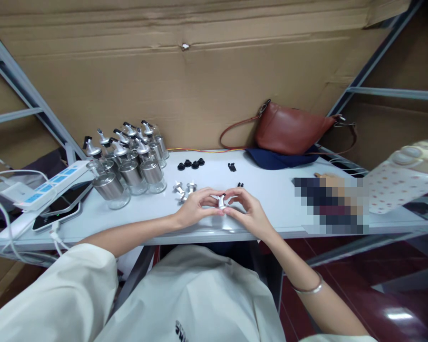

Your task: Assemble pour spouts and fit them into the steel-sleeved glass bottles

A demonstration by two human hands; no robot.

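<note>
Between both hands, over the front of the white table (267, 199), is a silver pour spout (221, 202) with a black tip. My left hand (197, 207) pinches it from the left, thumb below and fingers above. From the right, my right hand (248, 212) closes on the same spout with thumb and fingertips. Just beyond my left hand lie several loose silver spouts (185, 189). Small black tips (240, 185) lie beyond my right hand. Farther back sit several black stoppers (191, 164) and a flat black piece (232, 166).
Several glass bottles (131, 176) with steel bands and spouts crowd the table's left. Beside them are a power strip (53, 185) and a phone (57, 216) with cables. A brown handbag (292, 128) rests on dark blue cloth (281, 159) at back right. Cardboard (199, 95) walls the back.
</note>
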